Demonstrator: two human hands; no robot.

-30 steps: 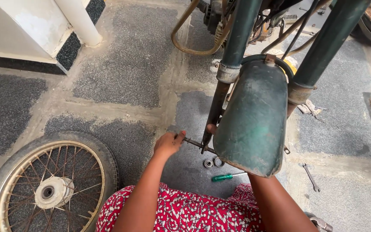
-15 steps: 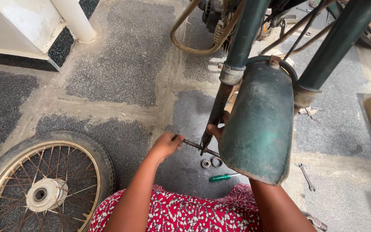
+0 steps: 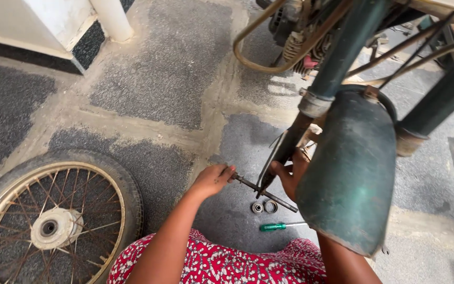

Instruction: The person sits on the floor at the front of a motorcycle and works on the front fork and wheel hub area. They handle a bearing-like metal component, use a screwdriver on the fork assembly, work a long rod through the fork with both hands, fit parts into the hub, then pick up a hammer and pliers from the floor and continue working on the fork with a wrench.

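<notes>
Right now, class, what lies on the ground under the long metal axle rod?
Under the axle rod lie two small round spacers and a green-handled screwdriver. The green mudguard hides the ground further right.

You have two hands at work: your left hand (image 3: 214, 180) and your right hand (image 3: 289, 176). Between them runs one dark axle rod (image 3: 264, 192). On the ground just below it lie two small round bearings (image 3: 264, 207), side by side, and one green-handled screwdriver (image 3: 282, 226). One spoked wheel (image 3: 53, 221) lies flat nearby. Above stand two green fork legs (image 3: 342, 58) and one green mudguard (image 3: 353, 168).
</notes>
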